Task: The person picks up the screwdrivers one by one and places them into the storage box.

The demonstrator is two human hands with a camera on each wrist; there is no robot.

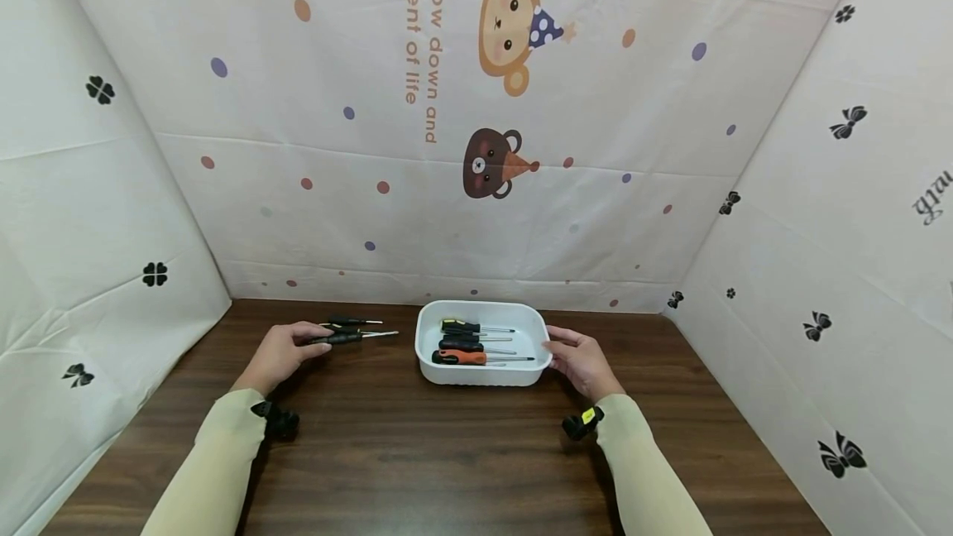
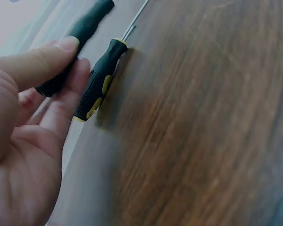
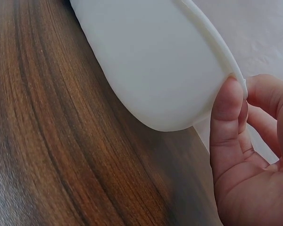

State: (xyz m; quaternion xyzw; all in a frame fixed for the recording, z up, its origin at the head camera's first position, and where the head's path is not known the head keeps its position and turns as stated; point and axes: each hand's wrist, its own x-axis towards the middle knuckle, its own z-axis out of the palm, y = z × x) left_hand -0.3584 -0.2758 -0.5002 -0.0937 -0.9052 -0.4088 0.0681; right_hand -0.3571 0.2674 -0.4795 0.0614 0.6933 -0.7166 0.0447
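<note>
My left hand [image 1: 279, 356] pinches the black handle of a screwdriver [image 2: 87, 27] between thumb and fingers, left of a white plastic bin. Right beside it a second screwdriver [image 2: 101, 77], black with yellow patches, lies on the table. Another black-handled screwdriver [image 1: 350, 321] is just behind. On the other side, my right hand [image 1: 584, 362] holds the right end of the bin [image 1: 482, 375], thumb and fingers on its rim. Inside the bin lie several screwdrivers, among them an orange-and-black one [image 1: 463, 357] and a black-and-yellow one [image 1: 460, 327], shafts pointing right.
Brown wood-grain table [image 1: 417, 453] lies under everything. A patterned cloth backdrop [image 1: 417, 213] rises right behind the bin, and cloth side walls close in the left and right. A small black camera is strapped to each wrist.
</note>
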